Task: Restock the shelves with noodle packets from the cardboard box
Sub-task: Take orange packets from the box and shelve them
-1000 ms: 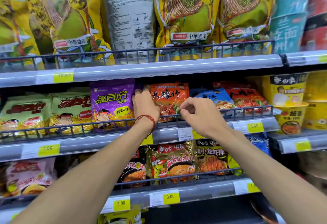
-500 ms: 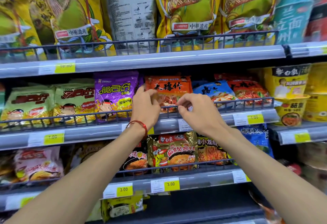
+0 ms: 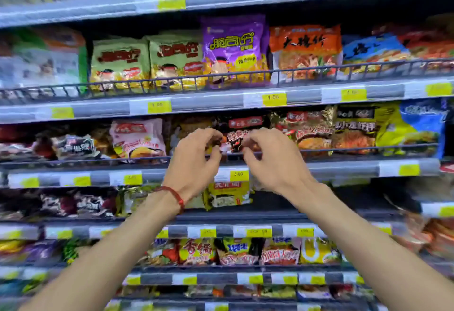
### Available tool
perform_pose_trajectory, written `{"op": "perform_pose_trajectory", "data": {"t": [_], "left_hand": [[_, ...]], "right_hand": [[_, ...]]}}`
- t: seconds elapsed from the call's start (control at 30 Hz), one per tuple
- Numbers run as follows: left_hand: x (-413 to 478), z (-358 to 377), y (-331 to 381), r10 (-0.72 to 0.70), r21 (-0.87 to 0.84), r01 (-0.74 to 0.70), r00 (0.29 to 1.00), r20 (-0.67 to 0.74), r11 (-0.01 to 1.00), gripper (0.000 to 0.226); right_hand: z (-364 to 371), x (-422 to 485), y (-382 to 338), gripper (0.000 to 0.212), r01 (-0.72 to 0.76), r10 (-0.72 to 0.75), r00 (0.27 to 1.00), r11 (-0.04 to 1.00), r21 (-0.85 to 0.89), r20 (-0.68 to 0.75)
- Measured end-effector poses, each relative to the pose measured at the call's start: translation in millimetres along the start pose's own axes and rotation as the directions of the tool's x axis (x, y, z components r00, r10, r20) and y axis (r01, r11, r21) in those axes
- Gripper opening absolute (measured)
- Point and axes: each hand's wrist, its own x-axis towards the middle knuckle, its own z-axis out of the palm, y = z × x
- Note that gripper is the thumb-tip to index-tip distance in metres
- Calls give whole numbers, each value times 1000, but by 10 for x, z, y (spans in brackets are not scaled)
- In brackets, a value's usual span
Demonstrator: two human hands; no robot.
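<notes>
**Noodle packet [image 3: 242, 130] behind a wire rail [image 3: 344, 149]**

Glossy, crinkled, black and red, it stands on the grey shelf [image 3: 344, 168]. The left hand [image 3: 194, 163] and right hand [image 3: 275, 163] hang close together before it, fingers curled at its lower edge; blur hides whether they pinch it. A red cord [image 3: 175, 195] circles the left wrist.

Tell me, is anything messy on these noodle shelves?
Yes. The purple packet stands upright, but one shelf down, further left, a black-and-white packet lies slumped and tilted.
</notes>
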Motion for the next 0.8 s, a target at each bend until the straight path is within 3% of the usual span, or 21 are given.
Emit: {"op": "perform_pose_trajectory", "data": {"t": [0.33, 0.53, 0.8], "left_hand": [[-1881, -869, -1418, -126, 223, 63, 951, 281, 973, 26], [-2729, -1173, -2186, -250, 270, 143, 872, 421, 952, 25], [-3303, -1066, -3168, -422, 316, 291, 739, 525, 903, 19]], "right_hand": [[1404, -1078, -1579, 13, -50, 41, 988, 997, 55, 150], [2286, -1562, -2261, 13, -99, 80, 954, 994, 51, 289], [3461, -1735, -2600, 16, -138, 96, 899, 988, 67, 426]]}}
